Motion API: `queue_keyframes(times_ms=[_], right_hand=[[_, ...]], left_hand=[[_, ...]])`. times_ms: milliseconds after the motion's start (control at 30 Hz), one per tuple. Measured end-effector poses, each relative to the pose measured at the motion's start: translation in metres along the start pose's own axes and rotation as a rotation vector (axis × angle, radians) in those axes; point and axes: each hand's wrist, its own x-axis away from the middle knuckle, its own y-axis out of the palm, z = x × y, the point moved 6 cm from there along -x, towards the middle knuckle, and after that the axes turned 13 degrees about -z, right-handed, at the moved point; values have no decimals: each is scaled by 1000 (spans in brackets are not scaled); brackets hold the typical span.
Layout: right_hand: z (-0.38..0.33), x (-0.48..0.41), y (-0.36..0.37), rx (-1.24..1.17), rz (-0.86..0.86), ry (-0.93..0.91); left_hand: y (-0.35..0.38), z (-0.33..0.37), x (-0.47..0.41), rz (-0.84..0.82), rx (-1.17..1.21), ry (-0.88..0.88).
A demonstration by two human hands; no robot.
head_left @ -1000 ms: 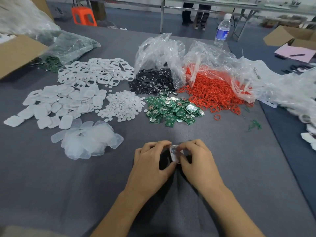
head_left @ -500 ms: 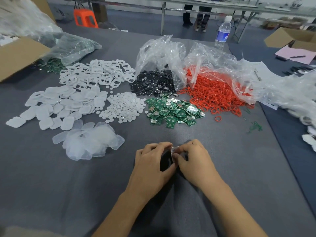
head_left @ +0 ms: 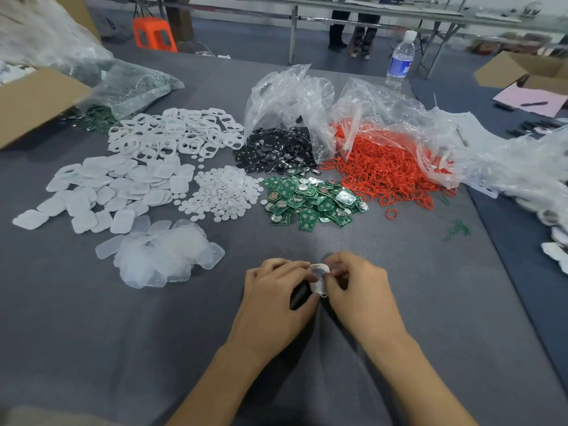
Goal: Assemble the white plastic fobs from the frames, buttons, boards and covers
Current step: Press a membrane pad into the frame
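Note:
A small white fob (head_left: 319,279) sits between both hands near the table's front middle. My left hand (head_left: 273,298) holds it from the left with curled fingers, and my right hand (head_left: 358,289) pinches it from the right. Much of the fob is hidden by fingers. Behind lie heaps of parts: white frames (head_left: 178,132), white covers (head_left: 113,186), small white round buttons (head_left: 222,192), green boards (head_left: 310,199) and clear covers (head_left: 163,252).
Black discs (head_left: 276,152) and red rings (head_left: 387,167) spill from clear plastic bags (head_left: 292,96). A cardboard box (head_left: 33,99) stands at the far left, a water bottle (head_left: 399,59) at the back. A person's legs show beyond the grey table (head_left: 123,333).
The fob has turned in my fingers and shows more of its white face. Both hands stay at the same spot on the table.

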Motion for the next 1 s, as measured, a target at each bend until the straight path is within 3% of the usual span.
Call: queue_keyframes(times_ms=[433, 1000], right_hand=[[6, 11, -4, -238, 127, 13], [20, 4, 2, -369, 89, 72]], left_hand=[[-1, -2, -1, -13, 35, -24], [-4, -1, 0, 25, 72, -35]])
